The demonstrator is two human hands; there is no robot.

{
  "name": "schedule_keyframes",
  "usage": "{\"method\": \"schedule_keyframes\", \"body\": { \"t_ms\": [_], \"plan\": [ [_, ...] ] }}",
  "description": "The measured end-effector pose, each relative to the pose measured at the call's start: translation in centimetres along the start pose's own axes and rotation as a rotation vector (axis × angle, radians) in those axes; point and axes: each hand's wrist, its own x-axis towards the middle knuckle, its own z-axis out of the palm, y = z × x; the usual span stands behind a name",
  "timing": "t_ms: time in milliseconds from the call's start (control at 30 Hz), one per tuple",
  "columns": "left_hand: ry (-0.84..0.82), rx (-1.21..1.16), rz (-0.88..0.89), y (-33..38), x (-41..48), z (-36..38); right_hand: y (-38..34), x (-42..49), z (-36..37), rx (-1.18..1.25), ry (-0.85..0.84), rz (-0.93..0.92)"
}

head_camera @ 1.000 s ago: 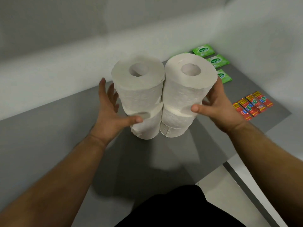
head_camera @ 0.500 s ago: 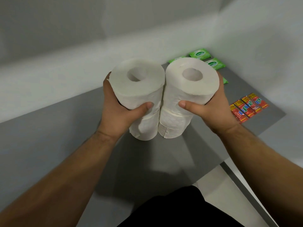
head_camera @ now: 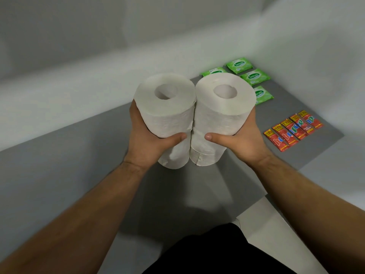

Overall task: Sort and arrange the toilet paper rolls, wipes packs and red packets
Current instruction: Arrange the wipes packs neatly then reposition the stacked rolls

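Left hand (head_camera: 146, 139) grips the left top roll (head_camera: 167, 111); right hand (head_camera: 244, 139) grips the right top roll (head_camera: 223, 113), thumbs across the fronts. Both top rolls touch side by side, upright on lower rolls (head_camera: 174, 158) on the grey surface (head_camera: 79, 165). I log four green wipes packs (head_camera: 254, 76) behind, two partly hidden by the right top roll. Red packets (head_camera: 292, 129) lie in an overlapping row, well apart to the right.

One head-worn wide-angle camera looks forward and steeply down on the grey counter (head_camera: 59, 175). It is close above the toilet paper rolls (head_camera: 223, 115) at centre, with the wipes packs (head_camera: 254, 77) at 1 o'clock and the red packets (head_camera: 294, 131) at 3 o'clock.
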Motion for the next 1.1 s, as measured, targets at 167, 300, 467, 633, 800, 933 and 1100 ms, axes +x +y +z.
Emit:
{"method": "schedule_keyframes", "body": {
  "t_ms": [167, 300, 467, 633, 800, 933, 1100],
  "plan": [
    [0.022, 0.030, 0.019, -0.1, -0.1, 0.5, 0.2, -0.7, 1.4, -0.020, 0.116, -0.001],
    [-0.025, 0.035, -0.009, -0.6, -0.8, 0.6, 1.1, -0.8, 1.2, -0.059, 0.075, 0.030],
    [-0.041, 0.080, -0.082, -1.9, -0.3, 0.5, 1.7, -0.4, 0.9, -0.133, 0.062, 0.067],
    [-0.074, 0.049, -0.054, -2.1, -0.1, 0.1, 2.6, 0.0, -0.1, -0.119, -0.047, 0.074],
    [-0.144, 0.033, -0.146, -3.5, -0.4, 0.0, 2.7, -0.4, 0.5, -0.113, -0.054, 0.132],
    [-0.165, 0.011, -0.141, -3.6, -0.4, 0.0, 2.9, 0.2, 0.4, -0.097, -0.099, 0.135],
    [-0.230, 0.077, -0.219, -5.4, -1.4, -0.1, 3.8, -1.1, 0.1, -0.045, -0.158, 0.207]
  ]
}}
